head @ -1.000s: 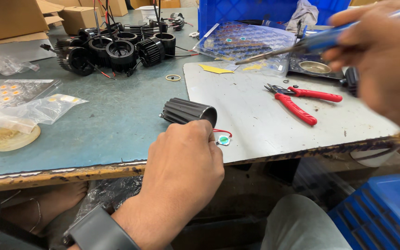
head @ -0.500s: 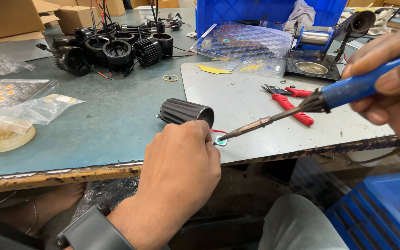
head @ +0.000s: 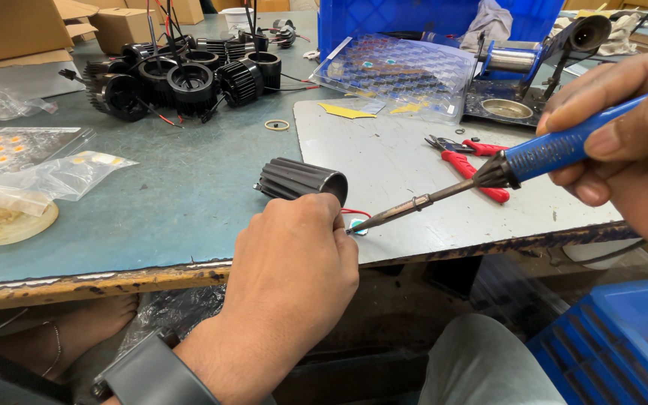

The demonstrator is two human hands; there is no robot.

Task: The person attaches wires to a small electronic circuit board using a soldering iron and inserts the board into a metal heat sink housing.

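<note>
My right hand (head: 631, 142) grips a blue-handled soldering iron (head: 489, 174), whose tip touches a small light board (head: 357, 226) with a red wire on the grey mat (head: 414, 210). My left hand (head: 294, 277), wearing a dark watch, rests at the table's front edge with its fingers pinched at the small board and wire. A black ribbed cylindrical housing (head: 300, 180) lies on its side just behind that hand.
Red-handled cutters (head: 474, 161) lie on the mat. Several black ribbed housings with wires (head: 181, 75) are piled at the back. A clear tray (head: 399, 71), a blue crate (head: 429, 19), an iron stand (head: 511, 90), plastic bags (head: 46, 176) and a tape roll (head: 9, 223) surround them.
My right hand brought the soldering iron down from the upper right until its tip reached the small board. My left hand stayed at the board.
</note>
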